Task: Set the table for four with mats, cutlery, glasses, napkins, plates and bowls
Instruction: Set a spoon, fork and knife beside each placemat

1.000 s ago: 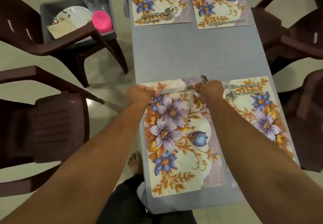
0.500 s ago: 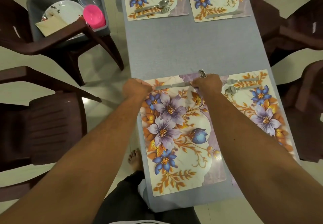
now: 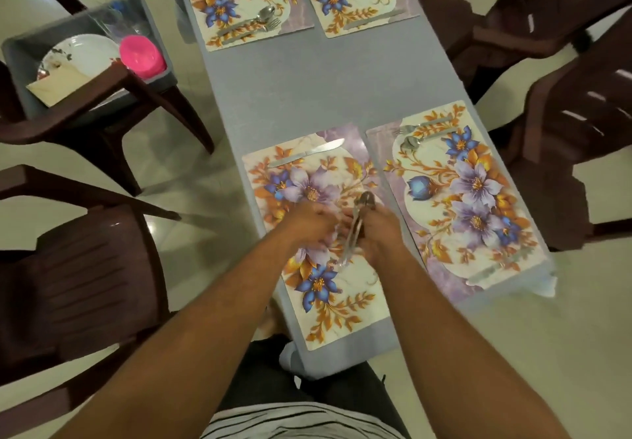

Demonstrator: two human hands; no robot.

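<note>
Brown chairs (image 3: 78, 288) — pale floor (image 3: 513, 353)

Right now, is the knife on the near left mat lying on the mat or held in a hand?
Lying on the mat. The knife rests flat along the near left mat's far edge, with no hand on it.

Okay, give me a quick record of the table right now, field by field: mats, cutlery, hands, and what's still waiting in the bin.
mats: four floral mats on the grey table, two far, two near
near-left mat: knife along its far edge
near-right mat: fork and spoon at far edge, knife at near edge
right hand: grips cutlery, spoon bowl showing above the fist
left hand: beside the right, grip blurred
bin on chair: white plate, pink bowl, paper napkin
</note>
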